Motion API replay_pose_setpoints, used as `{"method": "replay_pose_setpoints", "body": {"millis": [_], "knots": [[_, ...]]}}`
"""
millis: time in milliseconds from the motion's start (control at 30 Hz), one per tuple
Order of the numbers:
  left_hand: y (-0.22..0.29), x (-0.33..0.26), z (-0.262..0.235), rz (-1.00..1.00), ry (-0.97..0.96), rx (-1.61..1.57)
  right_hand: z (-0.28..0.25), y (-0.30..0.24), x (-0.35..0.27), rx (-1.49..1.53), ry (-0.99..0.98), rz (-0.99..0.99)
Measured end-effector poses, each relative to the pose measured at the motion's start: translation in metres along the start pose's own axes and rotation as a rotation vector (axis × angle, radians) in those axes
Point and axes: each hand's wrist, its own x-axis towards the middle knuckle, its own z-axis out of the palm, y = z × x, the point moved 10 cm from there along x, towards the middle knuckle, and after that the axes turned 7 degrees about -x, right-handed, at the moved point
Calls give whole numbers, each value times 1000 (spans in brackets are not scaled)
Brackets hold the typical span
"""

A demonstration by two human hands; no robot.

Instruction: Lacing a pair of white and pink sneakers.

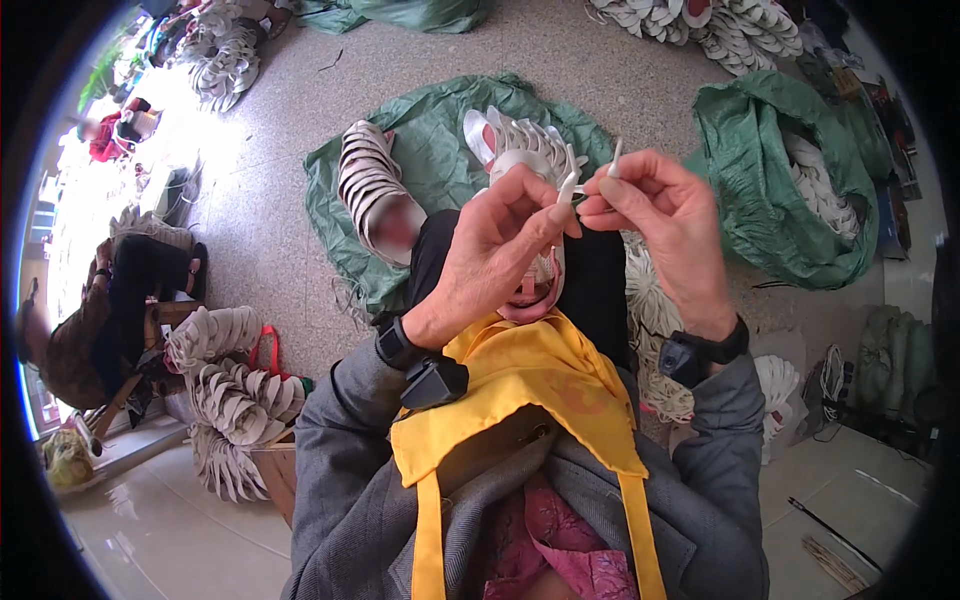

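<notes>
In front of my lap, my left hand (490, 245) pinches a thin white lace (570, 187) between thumb and forefinger. Close beside it, my right hand (675, 215) has thumb and fingers closed on another stretch of white lace (616, 156), its tip sticking up. The gap between the two hands is narrow. Below them, between my knees, rests a white and pink shoe upper (530, 290), partly hidden by my left hand. A yellow apron (530, 375) covers my lap. Just beyond the hands is a nested row of white shoe uppers (515, 140).
A green woven sheet (435, 130) lies on the floor, with another stack of uppers (365, 180) on it. On the right stands an open green sack (735, 190) with white pieces inside. More stacks (235, 400) are at the left, near a seated person (85, 340).
</notes>
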Motion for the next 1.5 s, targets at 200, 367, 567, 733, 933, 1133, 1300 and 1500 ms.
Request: {"method": "replay_pose_setpoints", "body": {"millis": [200,367,567,733,933,1133,1300,1500], "knots": [[4,2,0,131,38,26,3,15,3,-116,72,-40],[-2,4,-2,89,85,-57,6,9,5,-162,94,-162],[-9,5,-9,8,90,-61,11,17,3,-60,39,-60],[-12,6,-11,-29,110,-45,14,17,2,-86,21,-71],[-10,6,-11,21,107,36,9,28,5,-141,40,-26],[-15,12,-37,261,64,875,3,16,8,-112,57,-108],[-49,20,-57,259,-58,957,11,-16,6,-242,-14,-224],[-78,30,-76,280,-72,1014,28,-44,-3,-329,-41,-327]]}}
